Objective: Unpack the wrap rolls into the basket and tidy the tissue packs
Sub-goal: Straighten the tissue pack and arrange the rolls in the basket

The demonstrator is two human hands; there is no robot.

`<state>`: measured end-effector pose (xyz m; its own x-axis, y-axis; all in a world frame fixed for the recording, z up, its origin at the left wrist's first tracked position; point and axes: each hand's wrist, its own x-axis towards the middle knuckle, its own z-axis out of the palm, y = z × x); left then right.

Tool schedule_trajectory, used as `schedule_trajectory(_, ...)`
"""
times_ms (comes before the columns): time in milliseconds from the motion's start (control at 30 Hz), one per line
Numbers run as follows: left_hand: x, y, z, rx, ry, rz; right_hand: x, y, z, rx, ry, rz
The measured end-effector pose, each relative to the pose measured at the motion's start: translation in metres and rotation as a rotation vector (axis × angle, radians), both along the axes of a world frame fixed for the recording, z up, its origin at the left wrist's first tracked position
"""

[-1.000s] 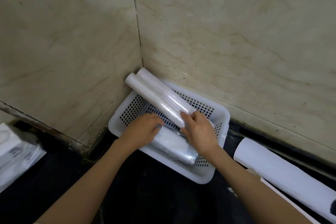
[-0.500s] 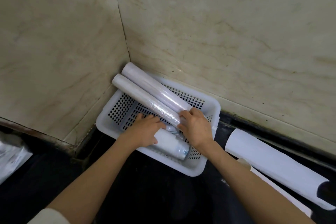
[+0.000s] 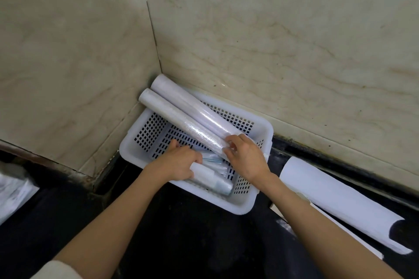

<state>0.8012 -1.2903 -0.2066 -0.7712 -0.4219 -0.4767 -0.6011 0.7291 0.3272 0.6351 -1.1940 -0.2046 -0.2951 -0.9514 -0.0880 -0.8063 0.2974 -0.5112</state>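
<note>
A white perforated basket (image 3: pixel 243 205) sits on the dark counter in the corner of the tiled walls. Two long wrap rolls (image 3: pixel 181 118) lie slanted in it, their far ends propped over the back-left rim. My right hand (image 3: pixel 246 157) grips the near ends of these rolls. Lower in the basket lies a shorter wrapped roll (image 3: pixel 213 176), and my left hand (image 3: pixel 179 162) grips its left end. A tissue pack (image 3: pixel 13 192) shows partly at the left edge.
A curled white paper sheet or opened tube (image 3: pixel 340 201) lies on the counter to the right of the basket, with a flat white box edge (image 3: pixel 335 226) beneath it. Beige tiled walls (image 3: pixel 249 41) close off the back and left.
The view has shifted, so the basket sits more to the right and lower. My left hand slid further onto the short roll. My right hand stayed on the long rolls' near ends.
</note>
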Motion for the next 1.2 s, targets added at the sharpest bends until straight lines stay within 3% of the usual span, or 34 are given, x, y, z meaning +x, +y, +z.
schedule_trajectory(167,0.007,0.0,0.008,0.04,0.084,0.07,0.0,0.001,0.0,-0.028,-0.061,-0.03)
schedule_trajectory(400,0.05,-0.01,0.029,0.073,0.534,0.458,0.008,0.002,0.005,-0.191,-0.282,-0.263)
schedule_trajectory(467,0.061,-0.011,0.034,0.081,0.639,0.614,0.02,0.006,0.004,-0.194,-0.246,-0.169)
schedule_trajectory(600,0.074,-0.011,0.039,0.137,0.786,0.791,0.047,0.003,-0.01,-0.011,-0.101,0.313)
schedule_trajectory(700,0.079,-0.009,0.04,0.166,0.805,0.793,0.055,-0.017,-0.022,0.15,0.077,0.448)
schedule_trajectory(833,0.084,-0.007,0.037,0.159,0.824,0.797,0.062,-0.03,-0.031,0.326,0.221,0.406)
schedule_trajectory(967,0.085,-0.01,0.035,0.163,0.819,0.809,0.069,-0.029,-0.03,0.294,0.217,0.363)
schedule_trajectory(1100,0.084,-0.009,0.035,0.174,0.814,0.814,0.065,-0.029,-0.025,0.366,0.012,0.211)
schedule_trajectory(1200,0.084,-0.009,0.035,0.18,0.812,0.82,0.066,-0.026,-0.023,0.364,-0.034,0.189)
